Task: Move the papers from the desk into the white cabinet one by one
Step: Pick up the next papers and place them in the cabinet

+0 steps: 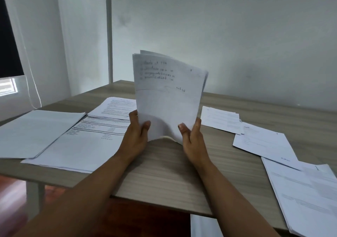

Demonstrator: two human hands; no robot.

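Note:
A thin stack of white papers with handwriting near its top stands upright over the middle of the wooden desk. My left hand grips its lower left edge, thumb on the front sheet. My right hand grips the lower right edge the same way. The bottom edge of the stack bows just above the desk top. The white cabinet is not in view.
More paper piles lie on the desk: a blank one and two printed ones at left, and three more at right. A grey wall stands behind; a window with a dark blind is at far left.

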